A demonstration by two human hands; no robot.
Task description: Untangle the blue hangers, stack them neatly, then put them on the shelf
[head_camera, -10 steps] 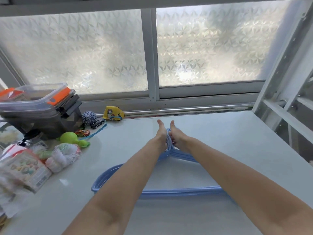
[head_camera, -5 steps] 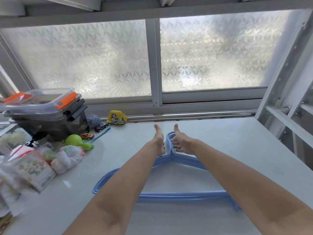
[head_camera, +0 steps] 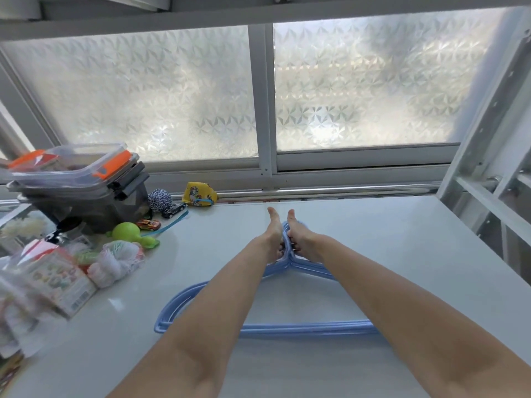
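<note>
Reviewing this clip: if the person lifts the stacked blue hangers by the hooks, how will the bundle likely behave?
The blue hangers look like thin rigid plastic, so probably stiff and light. Both the left hand and right hand grip only the hooks, so the loose lower bars may fan apart. On the glossy white table they would likely slide easily.

Both your arms reach straight forward, bare from the forearm down, drawing together until the wrists sit close side by side. Your left hand (head_camera: 273, 235) and your right hand (head_camera: 298, 239) face each other, thumbs stretched forward and pointing away from you, nearly parallel. The fingers (head_camera: 293, 246) of each hand curl inward toward the other, gripping between them the stacked hooks of the blue hangers (head_camera: 287, 330).
</note>
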